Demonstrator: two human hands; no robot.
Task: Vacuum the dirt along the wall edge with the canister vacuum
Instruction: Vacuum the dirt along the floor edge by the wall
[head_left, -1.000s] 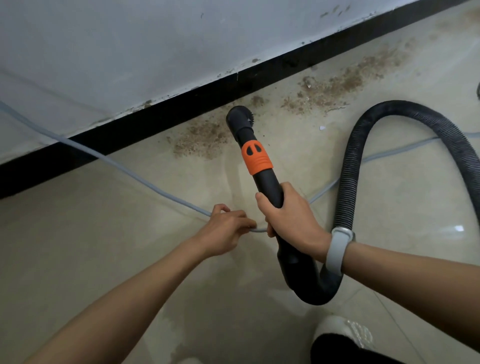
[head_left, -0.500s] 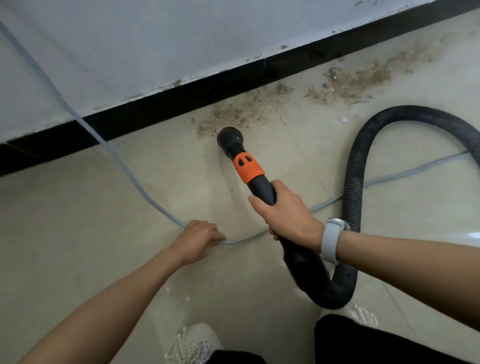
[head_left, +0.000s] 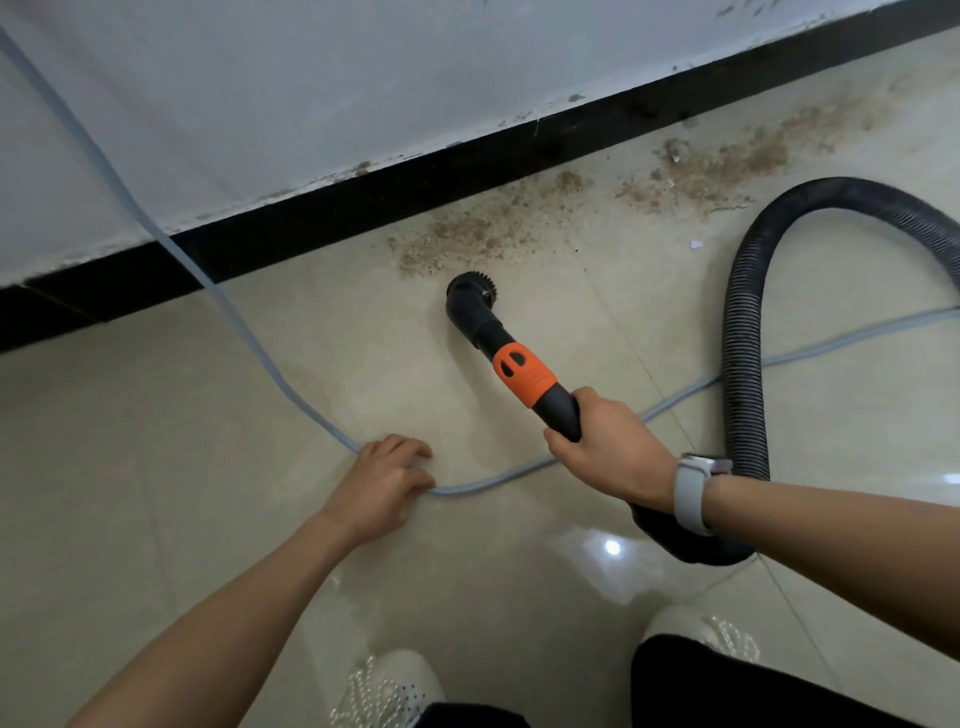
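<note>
We are at the sucking-up step. Our right hand (head_left: 610, 449) is wrapped around the vacuum wand (head_left: 524, 376), and its brush head (head_left: 467, 296) sits just beside the dirt (head_left: 467, 236) by the wall (head_left: 363, 88). Our left hand (head_left: 387, 475) holds the gray cord (head_left: 249, 332) on the floor. Next, we think, the brush must slide into the dirt.
</note>
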